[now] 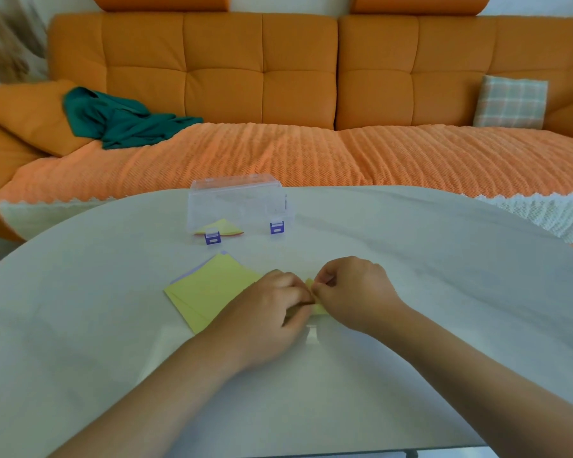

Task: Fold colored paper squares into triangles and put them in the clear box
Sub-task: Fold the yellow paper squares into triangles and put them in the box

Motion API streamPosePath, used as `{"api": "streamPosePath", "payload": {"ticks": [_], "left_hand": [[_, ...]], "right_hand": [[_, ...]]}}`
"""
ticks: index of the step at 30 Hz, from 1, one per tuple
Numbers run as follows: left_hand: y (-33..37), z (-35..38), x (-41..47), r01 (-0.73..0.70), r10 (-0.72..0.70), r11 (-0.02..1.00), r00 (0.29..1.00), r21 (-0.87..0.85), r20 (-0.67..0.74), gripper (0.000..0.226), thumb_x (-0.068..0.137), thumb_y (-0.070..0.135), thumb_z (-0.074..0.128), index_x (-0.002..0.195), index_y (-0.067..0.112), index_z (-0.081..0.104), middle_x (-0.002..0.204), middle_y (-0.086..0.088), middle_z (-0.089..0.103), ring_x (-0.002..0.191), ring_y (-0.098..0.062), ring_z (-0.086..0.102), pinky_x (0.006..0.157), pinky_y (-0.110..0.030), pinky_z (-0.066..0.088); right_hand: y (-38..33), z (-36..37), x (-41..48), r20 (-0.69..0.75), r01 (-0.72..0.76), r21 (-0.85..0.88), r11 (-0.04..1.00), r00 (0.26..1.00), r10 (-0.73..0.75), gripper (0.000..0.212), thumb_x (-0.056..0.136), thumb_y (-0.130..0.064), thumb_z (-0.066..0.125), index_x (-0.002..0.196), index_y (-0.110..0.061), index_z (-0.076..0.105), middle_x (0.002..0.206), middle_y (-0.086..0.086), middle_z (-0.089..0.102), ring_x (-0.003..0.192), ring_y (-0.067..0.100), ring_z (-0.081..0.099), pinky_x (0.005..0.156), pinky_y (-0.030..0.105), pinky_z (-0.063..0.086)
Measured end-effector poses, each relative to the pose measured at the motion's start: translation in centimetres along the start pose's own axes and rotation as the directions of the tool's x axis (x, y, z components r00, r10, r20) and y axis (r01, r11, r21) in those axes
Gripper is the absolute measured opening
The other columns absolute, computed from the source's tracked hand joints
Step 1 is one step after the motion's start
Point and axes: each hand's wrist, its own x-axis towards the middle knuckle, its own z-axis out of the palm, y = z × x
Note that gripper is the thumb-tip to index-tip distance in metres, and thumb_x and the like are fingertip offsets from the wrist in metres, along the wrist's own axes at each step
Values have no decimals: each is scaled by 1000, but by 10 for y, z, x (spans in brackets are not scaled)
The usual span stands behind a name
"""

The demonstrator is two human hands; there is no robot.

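Left hand (272,305) and right hand (351,289) meet over small yellow paper (318,307), fingertips pinching it, likely to sharpen crease; paper stack (209,289) beside left hand for easy reach; clear box (239,206) beyond, folded triangles (220,227) inside

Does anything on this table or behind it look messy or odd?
Nothing serious. The paper stack on the table is slightly fanned, a lilac edge peeking from under the yellow sheets, and a green cloth lies crumpled on the sofa. The left hand and right hand just pinch a small yellow piece.
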Motion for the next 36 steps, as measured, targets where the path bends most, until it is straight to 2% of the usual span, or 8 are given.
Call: {"api": "streamPosePath", "payload": {"ticks": [3, 6, 10, 18, 22, 26, 29, 36], "left_hand": [[-1, -1, -1, -15, 15, 1000, 1000, 12, 25, 28, 98, 26, 52, 120, 25, 70, 115, 14, 60, 113, -3, 46, 98, -21, 38], [-2, -1, -2, -18, 17, 999, 999, 34, 30, 31, 97, 29, 52, 123, 28, 69, 119, 17, 59, 115, 0, 44, 100, -20, 37], [-1, -4, -2, -33, 30, 997, 999, 71, 42, 32, 96, 31, 53, 124, 29, 68, 121, 16, 59, 115, -3, 45, 100, -24, 40], [10, -6, -12, -118, 98, 952, 992, 281, 85, 39, 94, 43, 49, 129, 32, 63, 128, 8, 59, 121, -14, 47, 107, -26, 30], [18, -7, -21, -183, 156, 876, 983, 447, 97, 44, 92, 43, 43, 125, 25, 66, 125, 5, 59, 126, -19, 46, 122, -39, 17], [28, 0, -29, -187, 151, 912, 981, 365, 124, 40, 94, 32, 38, 113, 11, 67, 119, 1, 58, 114, -19, 47, 102, -29, 38], [30, 6, -33, -90, 65, 955, 993, 282, 95, 36, 97, 27, 41, 121, 10, 62, 125, 4, 53, 116, -15, 44, 89, -35, 47], [30, 10, -35, -18, 1, 970, 997, 242, 72, 37, 96, 32, 47, 128, 17, 59, 124, 4, 51, 117, -14, 44, 93, -36, 45]], "right_hand": [[1, 2, 0, -104, 70, -124, 990, 991, -83, 21, 89, -48, 55, 80, -34, 67, 84, -16, 70, 88, 9, 63, 91, 33, 38], [4, -2, -1, -159, 185, -193, 964, 963, -217, 16, 87, -52, 59, 94, -40, 68, 86, -16, 63, 88, 8, 59, 85, 31, 36], [8, -10, -1, -46, 359, -286, 888, 921, -387, 19, 94, -44, 57, 102, -43, 74, 94, -14, 62, 88, 11, 53, 82, 33, 37], [7, -13, 4, 27, 284, -229, 931, 958, -286, 20, 94, -38, 56, 89, -41, 76, 93, -14, 67, 89, 12, 55, 83, 31, 36], [7, -12, 4, 29, 249, -211, 945, 968, -249, 21, 92, -35, 55, 88, -39, 75, 95, -15, 68, 90, 10, 57, 80, 30, 31], [8, -13, 3, 24, 255, -197, 947, 966, -256, 17, 91, -36, 57, 88, -39, 74, 97, -16, 68, 93, 10, 57, 82, 30, 33], [9, -13, 1, 18, 260, -195, 946, 965, -262, 18, 92, -37, 57, 91, -39, 74, 97, -17, 68, 92, 10, 56, 81, 30, 32], [12, -6, -14, -42, 343, -294, 892, 928, -370, 23, 96, -35, 53, 103, -39, 75, 107, -13, 67, 96, 15, 55, 86, 34, 39]]}}
